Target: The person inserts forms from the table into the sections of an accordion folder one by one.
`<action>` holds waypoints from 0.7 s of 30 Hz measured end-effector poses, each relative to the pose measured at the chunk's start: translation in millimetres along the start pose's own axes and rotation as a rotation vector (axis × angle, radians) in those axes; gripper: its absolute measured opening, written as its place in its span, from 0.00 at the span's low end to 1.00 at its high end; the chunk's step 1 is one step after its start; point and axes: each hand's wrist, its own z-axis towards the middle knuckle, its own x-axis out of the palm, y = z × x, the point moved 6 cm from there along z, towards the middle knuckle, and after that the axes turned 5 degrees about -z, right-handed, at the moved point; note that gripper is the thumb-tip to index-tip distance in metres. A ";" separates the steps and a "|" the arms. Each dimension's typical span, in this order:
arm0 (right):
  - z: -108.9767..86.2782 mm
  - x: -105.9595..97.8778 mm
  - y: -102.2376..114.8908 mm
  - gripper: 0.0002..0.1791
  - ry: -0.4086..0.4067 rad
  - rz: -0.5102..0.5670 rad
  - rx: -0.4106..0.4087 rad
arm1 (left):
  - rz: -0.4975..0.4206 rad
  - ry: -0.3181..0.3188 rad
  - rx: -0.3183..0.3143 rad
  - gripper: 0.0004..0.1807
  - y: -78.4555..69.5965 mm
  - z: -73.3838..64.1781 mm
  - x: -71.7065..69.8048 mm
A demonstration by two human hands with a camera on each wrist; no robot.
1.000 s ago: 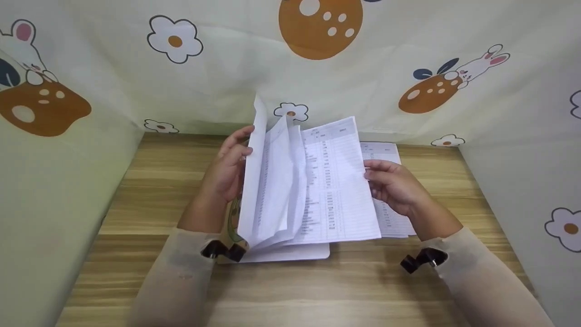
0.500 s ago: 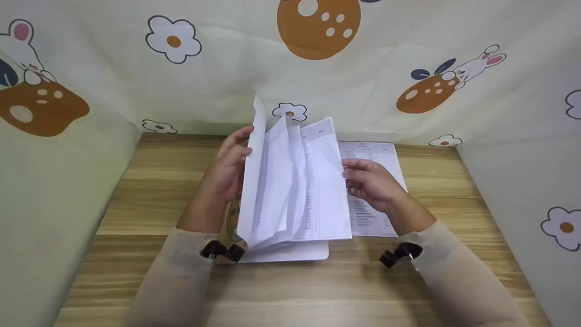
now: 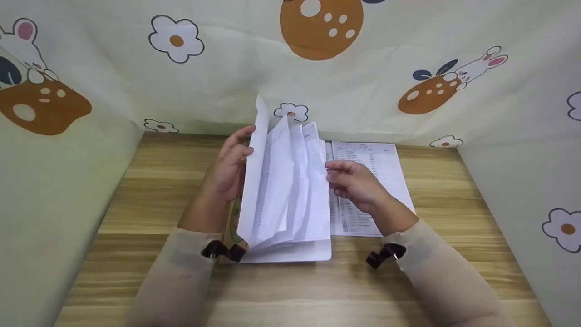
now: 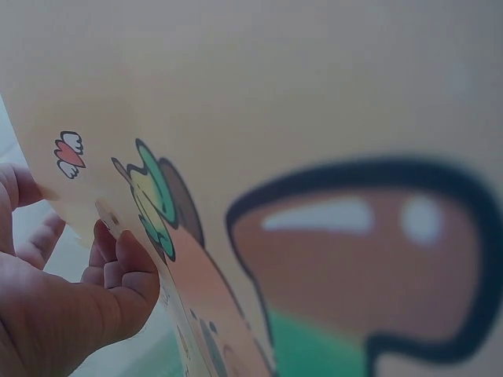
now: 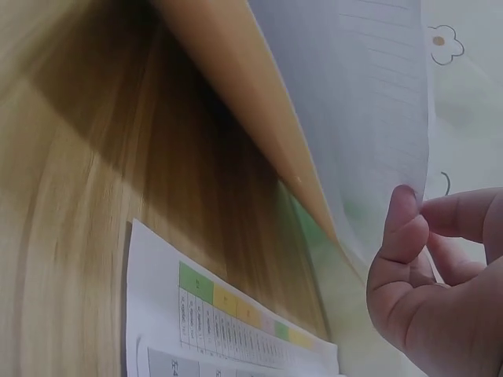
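A folder with a cartoon-printed cover stands partly open in the middle of the head view. My left hand holds its raised front cover near the far edge, thumb on the printed side. Several loose printed sheets fan upright inside, above the white lower cover. Between thumb and forefinger, my right hand pinches the outer edge of the rightmost sheet. The right wrist view shows that pinch on the paper close up.
Printed table sheets lie flat on the wooden table, right of the folder and partly under my right forearm. The right wrist view shows coloured header cells on them. A patterned cloth walls off the back and sides.
My right hand has moved left, bringing the pinched sheet in toward the folder. More of the sheets on the table now shows. The left hand and raised cover have stayed in place.
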 end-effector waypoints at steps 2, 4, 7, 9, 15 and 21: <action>0.6 2.5 -0.3 0.19 -0.001 -0.004 0.000 | 0.000 -0.001 0.002 0.30 0.1 0.1 -0.2; 1.6 4.6 -1.3 0.19 0.003 -0.004 -0.001 | 0.000 -0.003 0.003 0.30 0.1 0.0 -0.3; 3.1 7.7 -2.7 0.20 0.003 -0.007 -0.002 | 0.001 -0.006 0.000 0.30 0.1 -0.1 -0.5; 4.0 9.6 -3.5 0.21 0.006 -0.010 -0.006 | 0.002 -0.009 -0.002 0.29 0.2 -0.2 -0.6; 5.8 16.1 -4.5 0.23 -0.008 -0.033 0.009 | -0.008 -0.007 -0.004 0.30 1.2 0.3 -0.3; 8.2 20.1 -4.4 0.24 -0.018 -0.051 0.011 | -0.023 -0.002 0.001 0.30 1.6 0.5 0.3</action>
